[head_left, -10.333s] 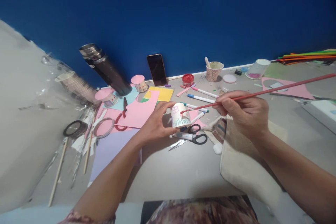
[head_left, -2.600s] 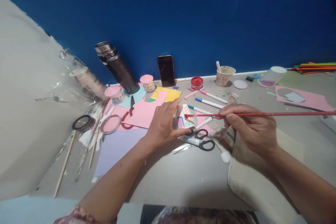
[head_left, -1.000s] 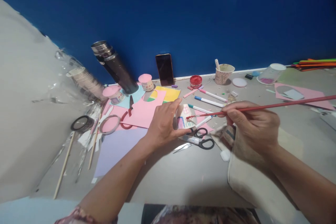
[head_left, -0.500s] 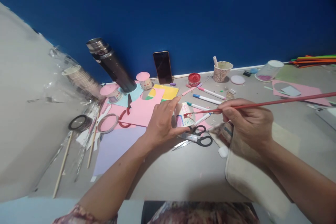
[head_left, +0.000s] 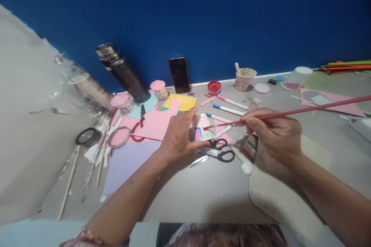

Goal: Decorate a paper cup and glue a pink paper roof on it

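Note:
My left hand (head_left: 178,136) is closed round a small white paper cup (head_left: 203,128) with a pink window, a blue door and green grass drawn on it, held tilted just above the grey table (head_left: 203,189). My right hand (head_left: 275,135) pinches a long red paintbrush (head_left: 292,112), whose red-tipped bristles touch the cup's side. The brush handle runs off to the right. Black-handled scissors (head_left: 217,153) lie just below the cup.
Pink, yellow and lilac paper sheets (head_left: 156,121) lie left of the cup, with tape rolls (head_left: 87,136), a black flask (head_left: 123,72), a phone (head_left: 179,74), a red paint pot (head_left: 213,87), markers (head_left: 228,109) and a cloth bag (head_left: 278,185) under my right wrist.
The cup has been turned from its grass side to the side with door and window. Over the last second the brush tip stays at the cup, its handle angle shifting slightly.

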Motion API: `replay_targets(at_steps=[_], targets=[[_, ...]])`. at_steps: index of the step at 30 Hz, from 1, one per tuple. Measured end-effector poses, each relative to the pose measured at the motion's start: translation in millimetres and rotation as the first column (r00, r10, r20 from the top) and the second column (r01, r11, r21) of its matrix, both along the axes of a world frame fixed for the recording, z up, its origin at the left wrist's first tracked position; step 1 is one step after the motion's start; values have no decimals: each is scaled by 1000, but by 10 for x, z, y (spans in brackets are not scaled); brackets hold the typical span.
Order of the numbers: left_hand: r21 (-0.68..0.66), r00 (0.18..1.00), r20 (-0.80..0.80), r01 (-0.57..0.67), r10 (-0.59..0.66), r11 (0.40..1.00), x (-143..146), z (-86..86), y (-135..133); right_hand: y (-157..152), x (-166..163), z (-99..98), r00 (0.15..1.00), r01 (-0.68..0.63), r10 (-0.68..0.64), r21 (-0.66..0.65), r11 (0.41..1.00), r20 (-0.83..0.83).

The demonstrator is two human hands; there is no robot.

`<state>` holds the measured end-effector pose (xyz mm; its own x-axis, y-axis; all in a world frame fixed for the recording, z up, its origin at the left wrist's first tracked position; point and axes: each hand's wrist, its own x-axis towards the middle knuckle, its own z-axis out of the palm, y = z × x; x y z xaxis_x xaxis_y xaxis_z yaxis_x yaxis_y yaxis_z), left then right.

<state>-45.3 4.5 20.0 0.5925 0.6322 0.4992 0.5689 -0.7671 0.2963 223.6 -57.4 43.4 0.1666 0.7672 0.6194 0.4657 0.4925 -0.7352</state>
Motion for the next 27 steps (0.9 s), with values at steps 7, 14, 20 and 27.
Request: replay_targets(at_steps=[7, 14, 20, 27], targets=[[-14, 1000, -3, 4, -4, 1000, 6, 11, -11, -2, 3, 21, 998, 53, -52, 23, 998, -25], [1, 999, 30, 17, -17, 1000, 9, 8, -18, 1, 9, 20, 999, 35, -35, 9, 999, -30], [6, 999, 34, 23, -23, 1000, 2, 15, -13, 0, 35, 4, 1000, 15, -16, -3, 1000, -11], [-5, 1000, 12, 6, -6, 1000, -3, 9, 3, -22, 37, 3, 999, 24, -23, 34, 999, -41]])
